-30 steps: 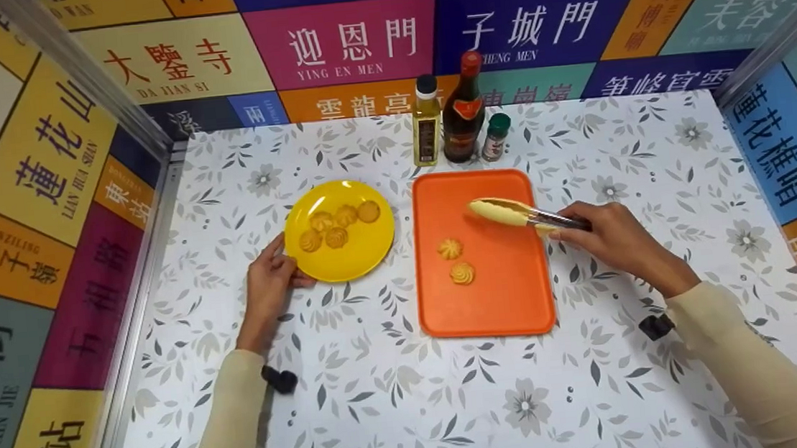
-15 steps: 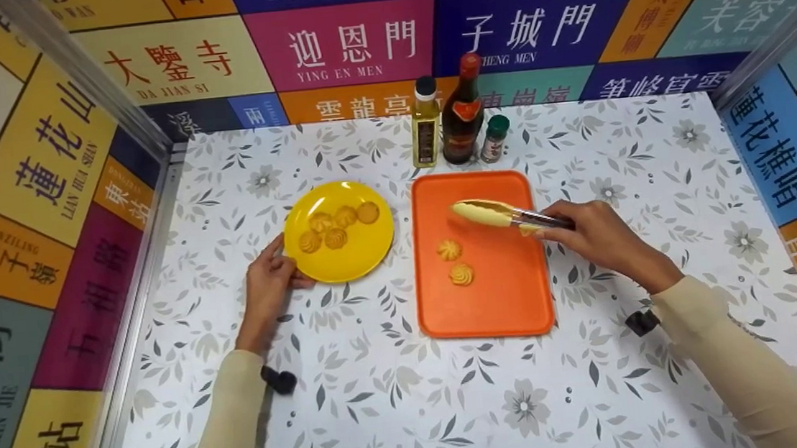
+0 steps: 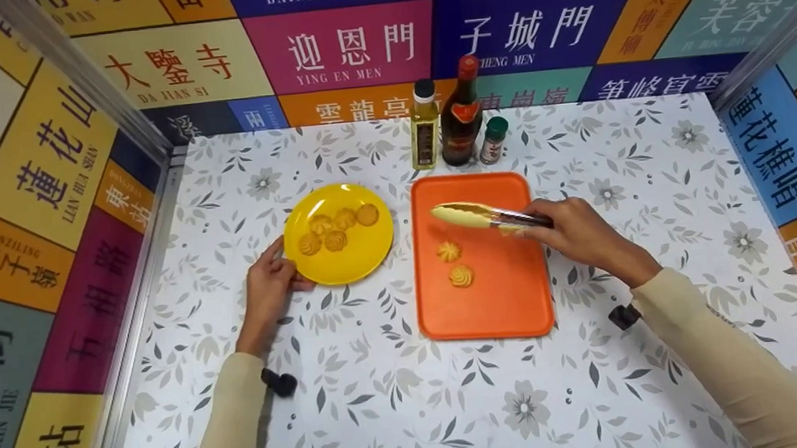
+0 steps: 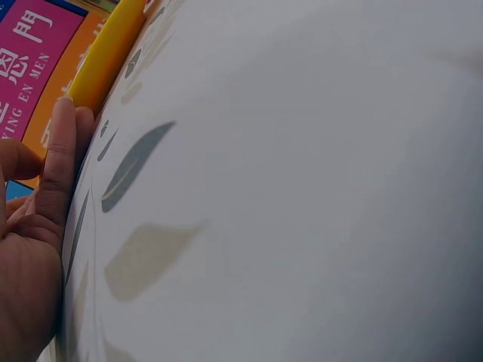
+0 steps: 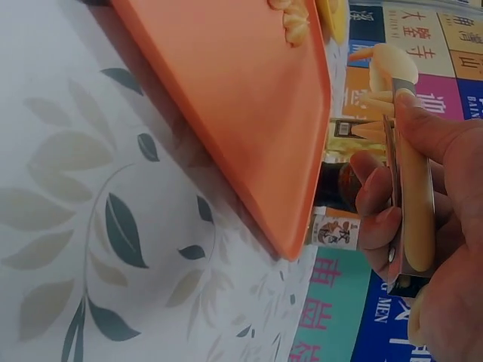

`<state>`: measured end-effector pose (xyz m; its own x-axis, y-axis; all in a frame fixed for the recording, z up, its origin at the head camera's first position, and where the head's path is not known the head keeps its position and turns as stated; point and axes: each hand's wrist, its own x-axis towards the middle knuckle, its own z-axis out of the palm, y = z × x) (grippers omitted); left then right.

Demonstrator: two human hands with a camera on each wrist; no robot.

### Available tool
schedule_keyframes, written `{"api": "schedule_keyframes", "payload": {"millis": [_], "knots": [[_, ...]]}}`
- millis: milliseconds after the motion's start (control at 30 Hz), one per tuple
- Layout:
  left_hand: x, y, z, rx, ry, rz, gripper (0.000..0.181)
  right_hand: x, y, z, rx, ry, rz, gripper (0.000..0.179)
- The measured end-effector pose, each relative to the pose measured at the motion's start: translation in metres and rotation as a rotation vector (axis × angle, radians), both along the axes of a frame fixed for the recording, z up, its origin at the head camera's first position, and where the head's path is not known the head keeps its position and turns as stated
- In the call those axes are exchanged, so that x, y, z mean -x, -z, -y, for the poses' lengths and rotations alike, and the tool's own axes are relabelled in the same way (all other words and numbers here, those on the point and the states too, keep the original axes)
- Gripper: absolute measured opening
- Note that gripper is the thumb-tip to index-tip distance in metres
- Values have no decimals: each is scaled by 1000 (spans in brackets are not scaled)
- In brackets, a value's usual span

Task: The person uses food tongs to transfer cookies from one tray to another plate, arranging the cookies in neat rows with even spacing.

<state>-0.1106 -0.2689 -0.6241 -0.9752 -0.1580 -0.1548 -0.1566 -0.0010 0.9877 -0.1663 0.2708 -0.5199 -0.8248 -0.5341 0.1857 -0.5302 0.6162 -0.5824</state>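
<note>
My left hand [image 3: 269, 293] holds the left edge of a yellow plate [image 3: 365, 252] carrying several round piped cookies [image 3: 335, 241]. In the left wrist view, a finger [image 4: 60, 143] lies against the plate's rim [image 4: 113, 53]. My right hand [image 3: 579, 230] grips a pair of metal tongs [image 3: 524, 219] with cream-coloured tips, above the orange tray [image 3: 492, 309]. Below the tips, two swirled cookies [image 3: 461, 276] lie on the tray's left half. From the right wrist, thumb and fingers wrap the tongs' handle [image 5: 416, 204]; no cookie shows between the tips.
Behind the tray stand an oil bottle [image 3: 424, 131], a dark red-capped bottle [image 3: 461, 128] and a small green-lidded jar [image 3: 494, 142]. Patterned panels with Chinese lettering [image 3: 347, 48] wall the back and sides of the table. A floral cloth [image 3: 415, 410] covers the table.
My right hand and the tongs have moved left over the tray, bringing the tips above the two cookies. The left hand and the plate have stayed in place.
</note>
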Motion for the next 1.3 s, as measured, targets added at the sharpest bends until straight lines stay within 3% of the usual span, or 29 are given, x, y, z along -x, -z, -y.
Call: {"api": "schedule_keyframes", "payload": {"millis": [700,967,1300], "knots": [[1,-2,-1,-2,-24,47,61,10,-10,48,5,-61,45,27],[-1,-1,-2,-48,-5,-9,61,13,-8,64,4,-98,52,28],[0,1,1,-44,-3,-8,60,17,-3,82,-5,-107,111,32]]}}
